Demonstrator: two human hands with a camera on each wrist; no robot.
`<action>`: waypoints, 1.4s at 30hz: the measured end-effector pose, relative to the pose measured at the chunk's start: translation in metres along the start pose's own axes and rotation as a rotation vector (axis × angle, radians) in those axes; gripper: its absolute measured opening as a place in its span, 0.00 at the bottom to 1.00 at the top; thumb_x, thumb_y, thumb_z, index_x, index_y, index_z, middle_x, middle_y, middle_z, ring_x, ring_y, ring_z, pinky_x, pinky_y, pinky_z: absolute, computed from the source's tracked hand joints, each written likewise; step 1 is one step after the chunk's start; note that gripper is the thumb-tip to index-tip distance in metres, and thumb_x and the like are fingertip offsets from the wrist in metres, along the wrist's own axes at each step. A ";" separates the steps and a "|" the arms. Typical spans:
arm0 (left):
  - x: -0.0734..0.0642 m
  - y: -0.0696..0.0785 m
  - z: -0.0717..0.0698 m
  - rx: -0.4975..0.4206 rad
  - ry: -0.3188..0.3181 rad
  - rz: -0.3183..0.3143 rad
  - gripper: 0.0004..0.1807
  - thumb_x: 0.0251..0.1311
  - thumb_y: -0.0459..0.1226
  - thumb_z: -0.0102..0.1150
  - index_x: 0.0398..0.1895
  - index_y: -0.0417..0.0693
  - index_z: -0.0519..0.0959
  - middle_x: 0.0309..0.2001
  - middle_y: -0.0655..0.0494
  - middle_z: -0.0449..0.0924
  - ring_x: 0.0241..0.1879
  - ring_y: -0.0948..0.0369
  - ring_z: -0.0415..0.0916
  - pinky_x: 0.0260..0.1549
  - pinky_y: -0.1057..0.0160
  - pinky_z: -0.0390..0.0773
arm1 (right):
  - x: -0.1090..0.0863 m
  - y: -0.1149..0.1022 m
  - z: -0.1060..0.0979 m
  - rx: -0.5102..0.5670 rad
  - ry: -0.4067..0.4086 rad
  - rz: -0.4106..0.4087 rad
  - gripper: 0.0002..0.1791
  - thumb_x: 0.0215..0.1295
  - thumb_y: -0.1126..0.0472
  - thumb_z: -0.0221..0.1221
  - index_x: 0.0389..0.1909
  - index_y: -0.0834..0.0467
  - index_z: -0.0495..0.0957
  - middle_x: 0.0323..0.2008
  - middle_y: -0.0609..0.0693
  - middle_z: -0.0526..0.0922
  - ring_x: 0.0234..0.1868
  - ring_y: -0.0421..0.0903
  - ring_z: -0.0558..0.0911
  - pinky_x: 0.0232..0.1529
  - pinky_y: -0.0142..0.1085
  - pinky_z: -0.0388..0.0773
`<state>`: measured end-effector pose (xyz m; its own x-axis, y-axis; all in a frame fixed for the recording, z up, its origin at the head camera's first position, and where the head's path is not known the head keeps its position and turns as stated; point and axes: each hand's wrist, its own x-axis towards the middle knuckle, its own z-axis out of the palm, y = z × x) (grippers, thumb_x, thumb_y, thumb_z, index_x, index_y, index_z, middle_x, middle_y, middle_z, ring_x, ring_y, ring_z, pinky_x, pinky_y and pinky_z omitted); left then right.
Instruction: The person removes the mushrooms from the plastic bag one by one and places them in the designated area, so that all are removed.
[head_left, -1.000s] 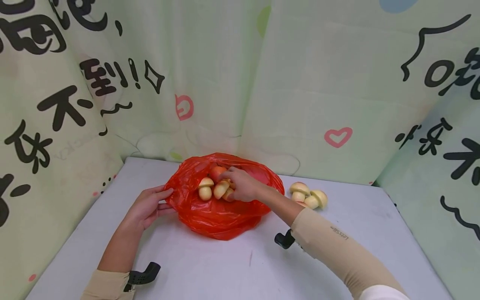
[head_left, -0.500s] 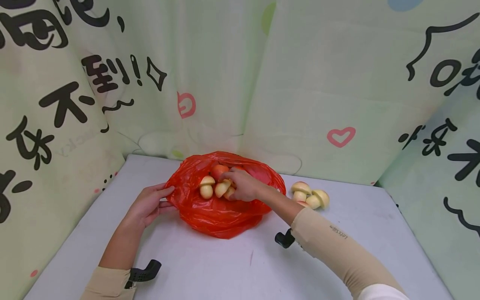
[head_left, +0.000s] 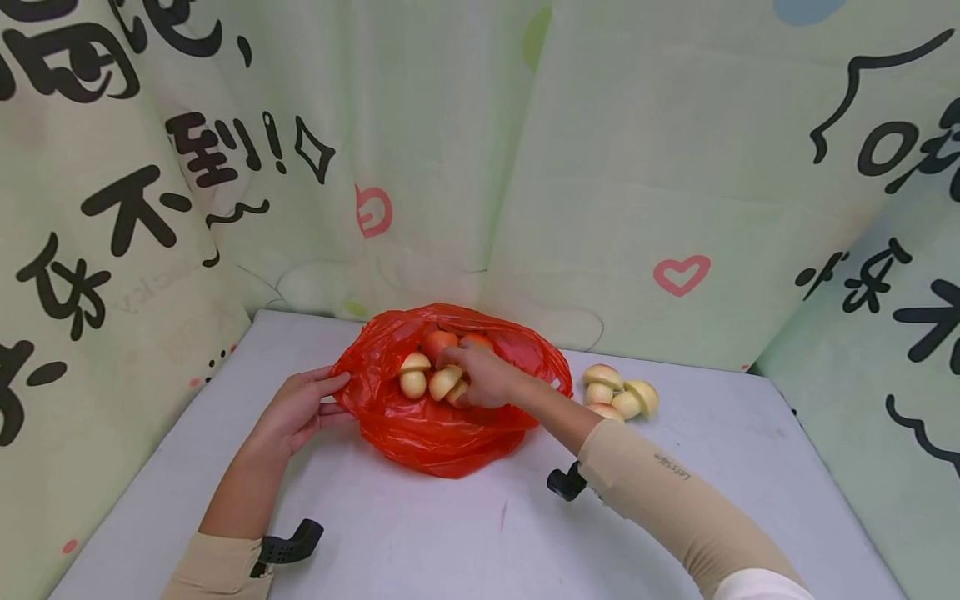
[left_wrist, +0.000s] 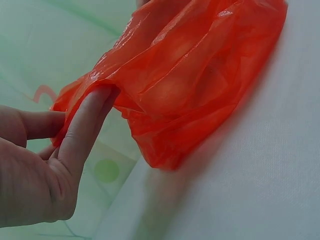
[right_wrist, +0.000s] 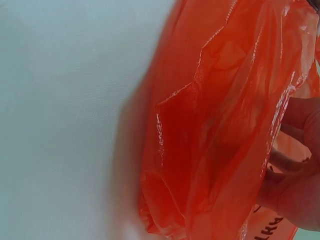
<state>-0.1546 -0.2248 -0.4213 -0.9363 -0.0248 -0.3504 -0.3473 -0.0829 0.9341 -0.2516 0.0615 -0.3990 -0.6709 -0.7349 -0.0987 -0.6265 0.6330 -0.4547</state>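
A red plastic bag (head_left: pixel 442 450) lies with its mouth spread wide on the table. Thumb and fingers of my left hand (head_left: pixel 302 410) pinch its left rim; in the left wrist view, the film (left_wrist: pixel 170 95) runs between them. My right hand (head_left: pixel 483 375) reaches inside from the right, fingers bent down over pale mushrooms (head_left: pixel 446 382). Another mushroom (head_left: pixel 412 375) stands just left of these. Behind them sit round red-orange fruits (head_left: pixel 438 343). In the right wrist view, the bag wall (right_wrist: pixel 210 125) partly hides the hand (right_wrist: pixel 300 175), and I cannot tell whether it grips a mushroom.
To the right of the bag, several more mushrooms (head_left: pixel 618 392) lie grouped on the white table (head_left: pixel 495 542). A pale printed curtain (head_left: pixel 600 167) encloses the back and both sides. Black wrist camera mounts (head_left: pixel 291 543) stick out from both forearms.
My right hand has shifted slightly within the bag, and more of a second red-orange fruit shows behind it. My left hand keeps its hold on the rim.
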 end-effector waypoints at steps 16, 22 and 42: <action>-0.001 0.001 -0.002 -0.009 -0.009 0.012 0.32 0.79 0.44 0.53 0.79 0.40 0.63 0.65 0.40 0.76 0.41 0.59 0.91 0.47 0.58 0.88 | 0.005 0.000 0.003 0.019 0.006 0.018 0.26 0.63 0.56 0.73 0.59 0.55 0.76 0.53 0.55 0.77 0.53 0.50 0.74 0.52 0.41 0.80; -0.001 0.001 -0.002 -0.005 -0.011 0.018 0.32 0.79 0.44 0.53 0.79 0.40 0.63 0.63 0.42 0.78 0.42 0.59 0.91 0.47 0.58 0.88 | 0.006 -0.001 0.004 0.022 0.015 0.037 0.24 0.66 0.54 0.71 0.59 0.55 0.76 0.52 0.56 0.77 0.52 0.50 0.73 0.50 0.40 0.79; -0.002 0.001 -0.002 0.002 0.001 0.012 0.32 0.79 0.46 0.53 0.79 0.42 0.63 0.70 0.38 0.72 0.43 0.60 0.90 0.49 0.57 0.88 | 0.006 0.002 0.002 0.048 0.037 0.004 0.21 0.65 0.58 0.71 0.56 0.56 0.79 0.52 0.53 0.82 0.51 0.48 0.74 0.49 0.37 0.78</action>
<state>-0.1530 -0.2267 -0.4196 -0.9402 -0.0272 -0.3395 -0.3364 -0.0811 0.9382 -0.2562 0.0574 -0.4024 -0.6883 -0.7222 -0.0680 -0.6047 0.6230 -0.4961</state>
